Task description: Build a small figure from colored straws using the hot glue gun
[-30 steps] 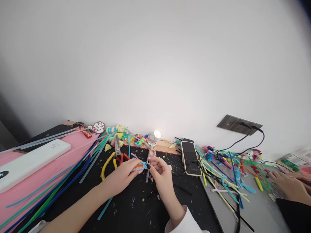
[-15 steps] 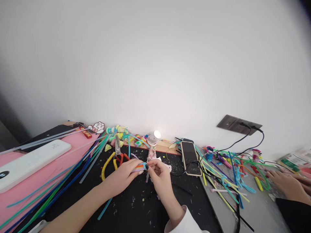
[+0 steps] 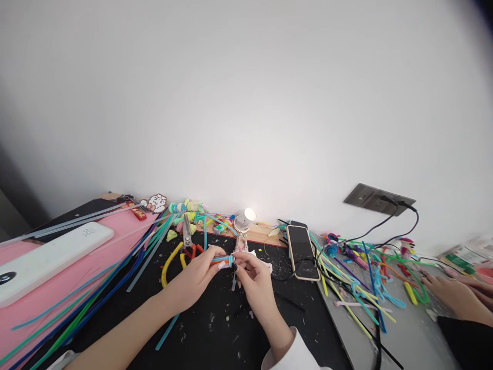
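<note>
Between my hands is a small bundle of pipe cleaners [image 3: 222, 261] in blue, orange and lilac. My left hand [image 3: 200, 275] is closed around the bundle's left part, thumb and fingers pinching it. At its right end, the thumb and fingertips of my right hand [image 3: 254, 277] pinch the tip, partly hiding it. A short pale piece hangs just below the fingertips. Behind my left hand lie scissors [image 3: 187, 231] with red handles and a yellow-handled tool [image 3: 170, 262]. A small lit lamp [image 3: 243, 221] stands directly beyond my hands.
A phone [image 3: 303, 252] with cables lies to the right. Many loose pipe cleaners [image 3: 362, 303] cover the grey surface there, near another person's hand [image 3: 454, 295]. On the left, a white device [image 3: 54, 262] rests on a pink mat [image 3: 127, 226]. A wall socket [image 3: 379, 199] holds two plugs.
My left fingers have shifted slightly up along the bundle, and its blue strand now shows more on top. My right hand keeps pinching the end, almost in place.
</note>
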The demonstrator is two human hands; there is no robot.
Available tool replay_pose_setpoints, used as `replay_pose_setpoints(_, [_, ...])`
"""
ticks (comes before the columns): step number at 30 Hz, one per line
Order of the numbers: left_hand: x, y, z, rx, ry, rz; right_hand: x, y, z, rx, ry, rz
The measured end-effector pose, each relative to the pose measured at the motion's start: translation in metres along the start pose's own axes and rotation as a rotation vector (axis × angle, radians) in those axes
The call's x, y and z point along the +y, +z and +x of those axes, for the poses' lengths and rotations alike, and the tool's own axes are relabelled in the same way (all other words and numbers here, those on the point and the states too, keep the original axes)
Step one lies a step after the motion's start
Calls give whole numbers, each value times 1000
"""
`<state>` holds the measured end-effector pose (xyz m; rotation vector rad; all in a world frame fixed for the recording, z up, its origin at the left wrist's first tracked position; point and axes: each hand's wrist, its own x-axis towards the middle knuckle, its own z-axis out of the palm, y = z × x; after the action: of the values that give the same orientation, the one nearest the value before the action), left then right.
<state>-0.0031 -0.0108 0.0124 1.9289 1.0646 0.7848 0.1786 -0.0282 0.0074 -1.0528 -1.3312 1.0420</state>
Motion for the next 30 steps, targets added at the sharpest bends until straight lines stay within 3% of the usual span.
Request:
replay_pose_setpoints(18, [12, -5, -3, 13, 58, 49, 1, -1, 2, 52, 138, 72])
replay_pose_setpoints(30, [5, -1, -2, 18, 94, 86, 0, 1, 1, 47, 141, 88])
